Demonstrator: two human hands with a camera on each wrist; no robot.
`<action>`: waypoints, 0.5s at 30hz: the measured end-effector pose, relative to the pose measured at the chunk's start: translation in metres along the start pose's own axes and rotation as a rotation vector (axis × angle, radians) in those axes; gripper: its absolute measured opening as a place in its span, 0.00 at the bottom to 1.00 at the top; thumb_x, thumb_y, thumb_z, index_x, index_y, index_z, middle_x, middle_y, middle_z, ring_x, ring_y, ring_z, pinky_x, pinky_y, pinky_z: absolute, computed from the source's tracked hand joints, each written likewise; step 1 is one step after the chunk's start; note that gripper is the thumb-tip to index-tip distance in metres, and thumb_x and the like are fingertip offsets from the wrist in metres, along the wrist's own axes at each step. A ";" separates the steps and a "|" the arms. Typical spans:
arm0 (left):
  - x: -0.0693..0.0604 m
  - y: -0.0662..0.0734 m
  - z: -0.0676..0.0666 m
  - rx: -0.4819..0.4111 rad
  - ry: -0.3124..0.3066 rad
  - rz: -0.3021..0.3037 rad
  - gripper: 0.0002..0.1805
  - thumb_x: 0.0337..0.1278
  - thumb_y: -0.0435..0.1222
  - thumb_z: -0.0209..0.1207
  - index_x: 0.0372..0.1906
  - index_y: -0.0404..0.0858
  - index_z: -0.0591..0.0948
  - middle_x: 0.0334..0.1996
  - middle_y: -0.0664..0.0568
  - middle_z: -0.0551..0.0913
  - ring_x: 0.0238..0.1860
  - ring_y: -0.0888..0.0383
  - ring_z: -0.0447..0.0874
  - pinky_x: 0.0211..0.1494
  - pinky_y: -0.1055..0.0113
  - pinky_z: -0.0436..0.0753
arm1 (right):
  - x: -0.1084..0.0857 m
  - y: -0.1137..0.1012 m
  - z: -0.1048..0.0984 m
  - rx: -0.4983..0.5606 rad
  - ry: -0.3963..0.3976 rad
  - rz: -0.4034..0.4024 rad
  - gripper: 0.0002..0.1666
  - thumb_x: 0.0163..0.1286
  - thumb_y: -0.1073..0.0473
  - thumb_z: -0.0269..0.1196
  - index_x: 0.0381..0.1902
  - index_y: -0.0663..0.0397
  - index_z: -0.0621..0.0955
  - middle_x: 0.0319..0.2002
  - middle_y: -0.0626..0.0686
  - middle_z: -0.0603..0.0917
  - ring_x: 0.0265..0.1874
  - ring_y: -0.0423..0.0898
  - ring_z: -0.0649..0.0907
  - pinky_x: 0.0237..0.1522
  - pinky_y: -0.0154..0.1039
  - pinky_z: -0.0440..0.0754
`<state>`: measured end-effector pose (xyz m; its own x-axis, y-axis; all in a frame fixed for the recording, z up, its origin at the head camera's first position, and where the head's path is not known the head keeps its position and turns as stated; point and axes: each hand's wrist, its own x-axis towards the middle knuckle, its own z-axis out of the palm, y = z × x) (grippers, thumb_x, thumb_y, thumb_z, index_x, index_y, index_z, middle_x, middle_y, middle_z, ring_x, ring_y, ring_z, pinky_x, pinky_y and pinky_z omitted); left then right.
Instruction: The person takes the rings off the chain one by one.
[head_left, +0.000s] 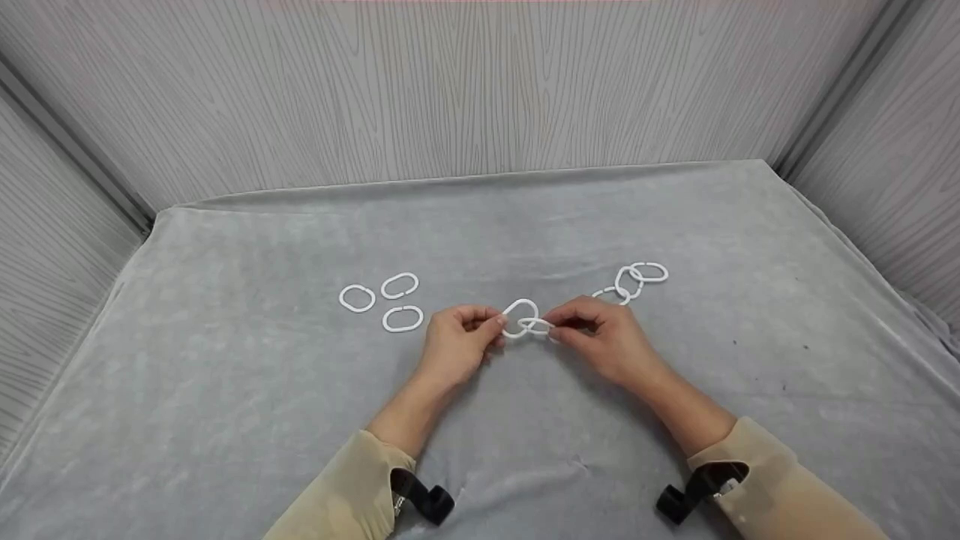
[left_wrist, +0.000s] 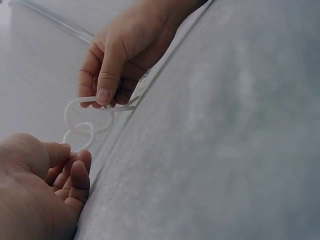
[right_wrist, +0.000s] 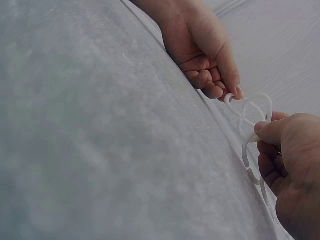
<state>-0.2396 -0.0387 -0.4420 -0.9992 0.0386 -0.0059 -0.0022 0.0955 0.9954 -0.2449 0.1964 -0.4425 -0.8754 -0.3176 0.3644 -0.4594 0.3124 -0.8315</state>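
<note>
Thumb and fingers of my left hand (head_left: 461, 341) pinch a white oval plastic chain link (head_left: 521, 301) by its left end. Looped through it is a second white link (head_left: 536, 322), which my right hand (head_left: 609, 337) pinches between thumb and fingers. In the left wrist view the two rings cross between the hands, raised off the cloth. From the right hand, more joined links (head_left: 619, 276) trail to the back right; the fingers hide part of this chain. A gap shows in a link (right_wrist: 246, 152) below the right thumb in the right wrist view.
Three loose white oval links, one at the left (head_left: 342, 298), one behind (head_left: 384, 289) and one nearer (head_left: 385, 321), lie left of the left hand. Grey cloth (head_left: 225, 390) covers the table. Wood-patterned panels (head_left: 450, 90) stand behind and at both sides.
</note>
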 end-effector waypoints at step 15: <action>-0.001 0.002 0.000 0.001 0.011 -0.024 0.05 0.68 0.30 0.68 0.38 0.30 0.87 0.23 0.51 0.85 0.23 0.62 0.81 0.24 0.73 0.78 | 0.000 0.001 0.000 -0.001 -0.005 0.002 0.07 0.67 0.69 0.74 0.43 0.59 0.91 0.40 0.51 0.91 0.40 0.43 0.86 0.45 0.29 0.81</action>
<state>-0.2384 -0.0381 -0.4397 -0.9993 0.0250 -0.0284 -0.0259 0.0973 0.9949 -0.2453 0.1966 -0.4435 -0.8755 -0.3219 0.3604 -0.4578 0.3142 -0.8317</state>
